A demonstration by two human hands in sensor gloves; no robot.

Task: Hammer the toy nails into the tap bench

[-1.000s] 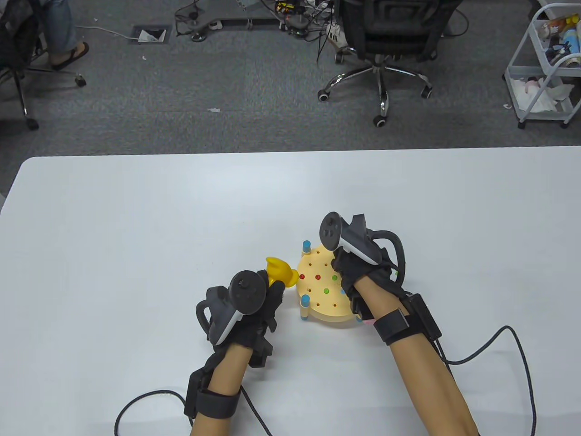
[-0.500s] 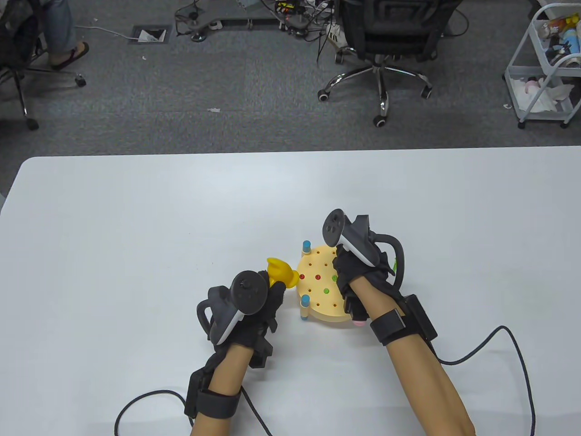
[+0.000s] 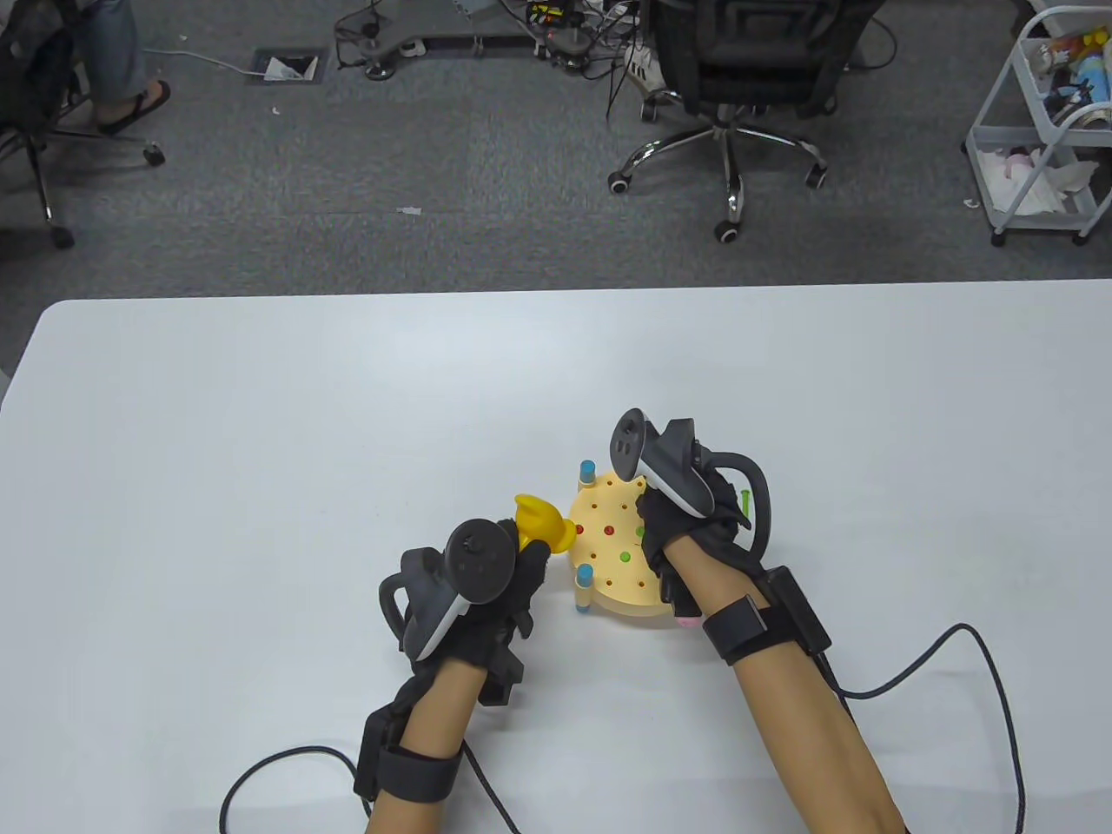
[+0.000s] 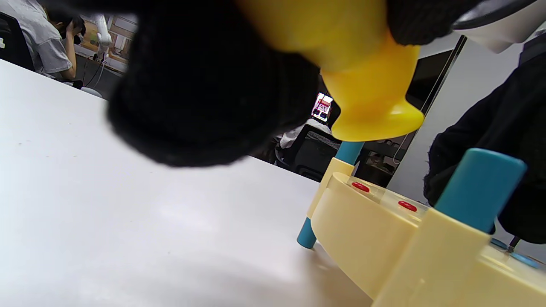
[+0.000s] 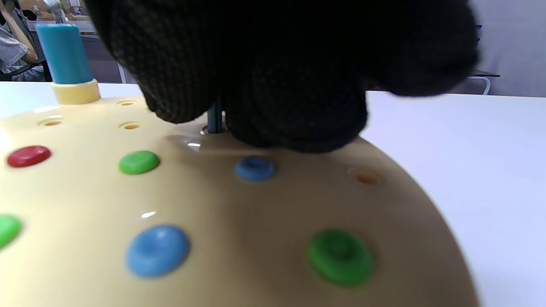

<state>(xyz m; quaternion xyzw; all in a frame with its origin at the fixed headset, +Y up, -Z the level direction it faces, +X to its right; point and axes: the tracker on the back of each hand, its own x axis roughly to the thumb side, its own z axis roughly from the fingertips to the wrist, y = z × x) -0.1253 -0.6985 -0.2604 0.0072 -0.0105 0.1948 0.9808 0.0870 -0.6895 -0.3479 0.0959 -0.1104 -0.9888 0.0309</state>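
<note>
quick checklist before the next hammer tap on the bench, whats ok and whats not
1. Hammer gripped: ok, left hand holds the yellow hammer.
2. Nail seated in a hole: ok, right hand pinches a blue nail upright in the bench.
3. Nail head clear of fingers: not ok, fingertips cover it.
4. Hammer head above the nail: not ok, it sits beside the bench's left edge.
5. Bench flat on the table: ok, blue leg touches down.
6. Spare nails: a green nail shows by the right hand; whether it is held, cannot tell.
</note>
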